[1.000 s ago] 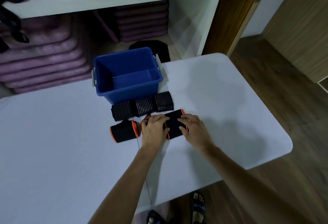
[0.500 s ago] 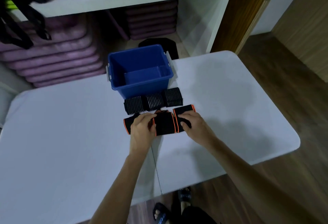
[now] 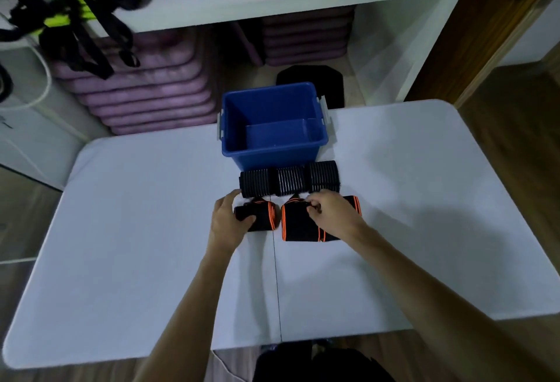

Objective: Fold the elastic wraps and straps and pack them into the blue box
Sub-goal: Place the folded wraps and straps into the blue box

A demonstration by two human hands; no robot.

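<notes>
Three ribbed rolls [image 3: 289,181] btwn blue box [image 3: 272,127] & wraps, left hand [image 3: 227,218] grips small wrap [image 3: 260,219], right hand [image 3: 330,213] pinches another [image 3: 298,225].

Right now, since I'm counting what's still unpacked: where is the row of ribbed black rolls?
In the head view, the ribbed black rolls lie mid-table, against the near wall of the blue box, just beyond both hands.

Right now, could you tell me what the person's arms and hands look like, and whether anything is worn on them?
Both arms are bare from the lower edge of the picture to the wrists: no sleeves show. The left hand and the right hand are bare too, without gloves. I can make out no watch, bracelet or ring, though the picture is too soft to rule out a thin one.
</notes>
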